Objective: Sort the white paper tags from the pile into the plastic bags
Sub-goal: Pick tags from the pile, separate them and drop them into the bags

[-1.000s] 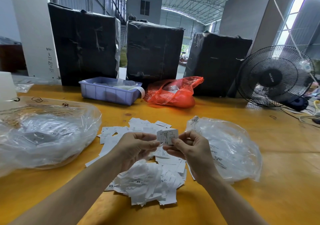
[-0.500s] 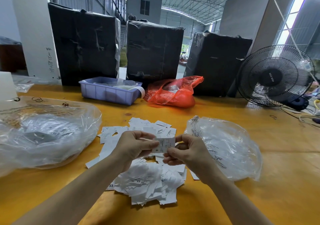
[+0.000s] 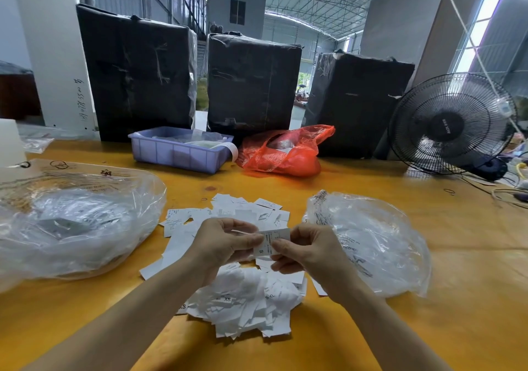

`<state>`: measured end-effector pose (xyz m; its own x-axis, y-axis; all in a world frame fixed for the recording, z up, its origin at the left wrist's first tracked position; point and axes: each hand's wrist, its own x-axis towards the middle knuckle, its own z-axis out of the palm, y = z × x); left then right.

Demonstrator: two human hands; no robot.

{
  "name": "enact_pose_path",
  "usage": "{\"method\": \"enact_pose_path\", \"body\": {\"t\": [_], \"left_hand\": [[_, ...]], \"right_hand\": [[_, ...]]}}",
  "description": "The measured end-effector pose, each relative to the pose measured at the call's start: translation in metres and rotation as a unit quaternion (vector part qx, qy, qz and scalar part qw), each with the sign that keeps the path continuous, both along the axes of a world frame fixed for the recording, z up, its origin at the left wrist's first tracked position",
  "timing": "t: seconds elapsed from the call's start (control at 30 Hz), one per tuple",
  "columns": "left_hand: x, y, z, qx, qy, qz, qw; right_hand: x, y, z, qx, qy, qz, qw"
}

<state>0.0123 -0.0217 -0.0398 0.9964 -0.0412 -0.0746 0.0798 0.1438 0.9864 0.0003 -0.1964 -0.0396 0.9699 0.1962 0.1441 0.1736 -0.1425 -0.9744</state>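
both hands are hovering over the middle of the tabletop (image 3: pixel 428 327), and the left hand (image 3: pixel 225 245) and right hand (image 3: pixel 308 252) are each pinching the same single tag (image 3: pixel 271 242), its grip narrow on the paper from either side; a printed "s" is showing on its face, so i'm judging that the size is being read before it goes anywhere. the pile of white paper tags (image 3: pixel 245 299) is lying right under the hands, thick at the near end and thinning to loose slips toward the far side, with "xs" and "xl" prints visible. the left plastic bag (image 3: pixel 77 222) is sitting well filled, with an "xs" slip showing through its film. the right plastic bag (image 3: pixel 368 245) is lying just beside the pile, and how much it is holding is hard to tell through the crinkled film. so the sorting is looking well underway but far from done: plenty of tags are waiting on the tabletop.
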Motion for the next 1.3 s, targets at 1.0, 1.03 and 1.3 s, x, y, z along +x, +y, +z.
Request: {"method": "enact_pose_path", "body": {"t": [1.0,1.03,1.3], "left_hand": [[-0.006,-0.013,-0.006,-0.047,0.035,0.013,0.998],[-0.006,-0.012,-0.005,-0.04,0.041,0.004,0.998],[-0.008,-0.014,-0.005,-0.01,0.059,0.013,0.998]], "right_hand": [[-0.005,0.01,-0.002,-0.016,-0.047,-0.048,0.998],[-0.005,0.009,-0.002,-0.028,-0.056,-0.054,0.997],[-0.002,0.008,-0.003,-0.053,-0.063,-0.044,0.996]]}}
